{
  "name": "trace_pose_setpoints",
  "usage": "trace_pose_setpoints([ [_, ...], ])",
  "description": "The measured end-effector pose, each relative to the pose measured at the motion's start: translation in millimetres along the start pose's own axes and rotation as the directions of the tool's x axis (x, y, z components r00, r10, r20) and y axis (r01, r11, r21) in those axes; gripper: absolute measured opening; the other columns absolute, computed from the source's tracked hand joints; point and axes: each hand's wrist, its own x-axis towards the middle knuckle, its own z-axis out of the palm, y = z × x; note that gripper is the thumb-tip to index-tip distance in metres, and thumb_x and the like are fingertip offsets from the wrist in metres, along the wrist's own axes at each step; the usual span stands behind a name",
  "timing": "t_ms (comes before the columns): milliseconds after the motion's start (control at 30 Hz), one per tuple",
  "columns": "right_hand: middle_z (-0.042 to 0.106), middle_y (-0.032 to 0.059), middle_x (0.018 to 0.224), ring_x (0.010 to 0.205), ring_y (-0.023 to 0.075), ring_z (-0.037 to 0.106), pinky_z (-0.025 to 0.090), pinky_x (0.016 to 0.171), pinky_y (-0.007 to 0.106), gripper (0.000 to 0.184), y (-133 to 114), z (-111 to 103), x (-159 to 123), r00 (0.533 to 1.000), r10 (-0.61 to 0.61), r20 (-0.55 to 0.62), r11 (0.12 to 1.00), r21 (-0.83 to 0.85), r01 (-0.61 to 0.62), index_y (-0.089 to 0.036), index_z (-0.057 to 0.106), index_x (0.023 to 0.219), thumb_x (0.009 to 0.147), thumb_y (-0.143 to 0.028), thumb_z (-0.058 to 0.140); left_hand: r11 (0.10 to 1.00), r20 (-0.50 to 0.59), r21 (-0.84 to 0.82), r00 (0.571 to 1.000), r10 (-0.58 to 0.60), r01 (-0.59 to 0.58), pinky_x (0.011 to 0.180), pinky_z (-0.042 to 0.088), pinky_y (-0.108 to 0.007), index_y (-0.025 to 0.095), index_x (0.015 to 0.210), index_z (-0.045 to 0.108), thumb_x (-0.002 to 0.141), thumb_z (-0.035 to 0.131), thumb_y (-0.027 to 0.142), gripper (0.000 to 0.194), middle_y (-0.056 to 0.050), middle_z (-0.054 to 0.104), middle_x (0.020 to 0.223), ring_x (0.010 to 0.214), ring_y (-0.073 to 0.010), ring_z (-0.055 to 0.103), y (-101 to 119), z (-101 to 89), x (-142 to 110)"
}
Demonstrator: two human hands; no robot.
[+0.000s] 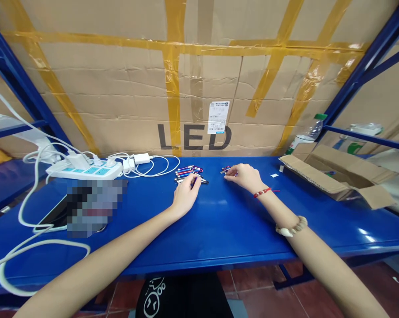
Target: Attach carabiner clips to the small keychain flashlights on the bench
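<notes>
My left hand [186,194] is closed, with a slim dark blue tube [194,181] between thumb and fingers. Just beyond it lies a small group of slim metallic tubes [185,170] in blue, red, silver and black, some with what look like clip ends. My right hand [247,177] is bent down with its fingertips pinched together at a second, smaller pile of similar metallic pieces [225,169]. Those fingers partly cover the pile, so whatever they grip is hidden. Both hands are over the blue table [216,225].
On the left, a white power strip [83,170] with plugs and looping cables stands behind a dark device [65,205], partly blurred out. An opened cardboard box [332,176] and a bottle [307,134] are at right. A large taped carton [126,101] walls off the back.
</notes>
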Motion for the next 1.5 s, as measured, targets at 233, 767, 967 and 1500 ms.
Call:
trace_pose_setpoints([
  [233, 0.072, 0.0026, 0.077, 0.064, 0.0135, 0.062, 0.046, 0.061, 0.024, 0.025, -17.0, 13.6, -3.8, 0.879, -0.464, 0.109, 0.800, 0.477, 0.364, -0.019, 0.071, 0.085, 0.076, -0.041, 0.063, 0.988, 0.025, 0.029, 0.988, 0.153, -0.154, 0.069, 0.041, -0.025, 0.020, 0.086, 0.064, 0.088, 0.046, 0.033, 0.022, -0.002, 0.054, 0.083, 0.071, -0.0131, 0.051, -0.8, 1.7, 2.3],
  [767, 0.067, 0.0016, 0.070, 0.053, 0.0115, 0.060, 0.045, 0.057, 0.023, 0.023, -37.1, 26.0, -12.8, 0.815, -0.569, 0.104, 0.676, 0.623, 0.393, -0.014, 0.065, 0.092, 0.083, -0.033, 0.057, 0.964, 0.062, -0.223, 0.985, 0.163, -0.145, 0.054, 0.032, -0.022, 0.019, 0.101, 0.049, 0.084, 0.049, 0.032, 0.021, 0.007, 0.041, 0.060, 0.053, -0.0092, 0.041, 1.2, 1.5, -0.7],
  [967, 0.071, -0.0013, 0.075, 0.058, 0.0099, 0.062, 0.043, 0.059, 0.020, 0.014, -17.2, 10.4, -1.9, 0.940, -0.340, 0.000, 0.846, 0.437, 0.306, -0.019, 0.064, 0.083, 0.086, -0.021, 0.051, 0.973, 0.088, -0.222, 0.992, 0.090, -0.068, 0.057, 0.031, -0.023, 0.019, 0.101, 0.048, 0.087, 0.042, 0.031, 0.020, 0.007, 0.040, 0.058, 0.055, -0.0104, 0.040, 0.2, 2.2, 0.5],
  [1500, 0.070, -0.0010, 0.075, 0.071, 0.0147, 0.064, 0.041, 0.061, 0.023, 0.047, -17.1, 14.7, -5.9, 0.903, -0.401, 0.154, 0.906, 0.214, 0.366, -0.023, 0.065, 0.107, 0.072, -0.054, 0.065, 0.968, 0.052, -0.251, 0.998, 0.040, -0.026, 0.057, 0.032, -0.022, 0.020, 0.094, 0.048, 0.080, 0.047, 0.019, 0.014, 0.008, 0.043, 0.056, 0.051, -0.0098, 0.041, -0.4, 3.6, 2.8],
])
